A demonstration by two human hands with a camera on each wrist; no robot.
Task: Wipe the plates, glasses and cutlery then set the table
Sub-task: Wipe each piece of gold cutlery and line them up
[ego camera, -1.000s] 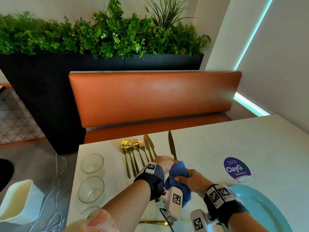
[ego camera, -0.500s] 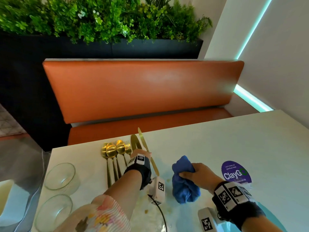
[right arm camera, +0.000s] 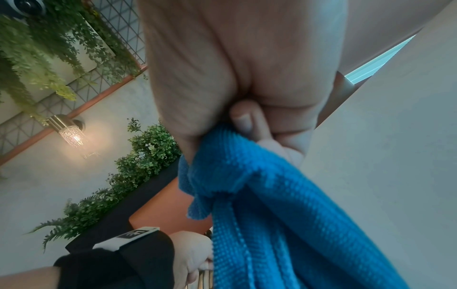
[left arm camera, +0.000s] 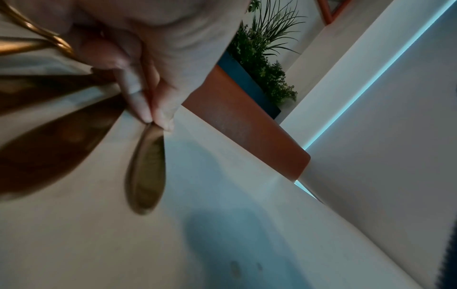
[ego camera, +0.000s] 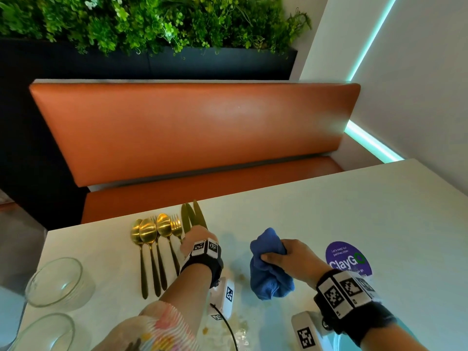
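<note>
Several gold spoons [ego camera: 148, 233] and a fork [ego camera: 176, 226] lie in a row near the table's far edge, with gold knives [ego camera: 187, 217] at the row's right end. My left hand [ego camera: 196, 238] is down at those knives; in the left wrist view its thumb and forefinger [left arm camera: 143, 109] pinch a gold knife [left arm camera: 147, 174] low over the tabletop, beside two other blades [left arm camera: 49, 140]. To the right, my right hand [ego camera: 285, 257] grips a bunched blue cloth [ego camera: 268, 267] [right arm camera: 272, 215] that hangs down to the table. Two clear glasses [ego camera: 58, 281] stand at the left edge.
A purple round sticker [ego camera: 348, 259] is on the white table [ego camera: 329, 211] right of the cloth. An orange bench [ego camera: 197, 127] and a black planter with greenery run behind the far edge. Small stains mark the tabletop between my wrists.
My left hand drew the knife out of the cloth and carried it left and down to the other knives. The right hand stayed put with the cloth. My head view tilted down.
</note>
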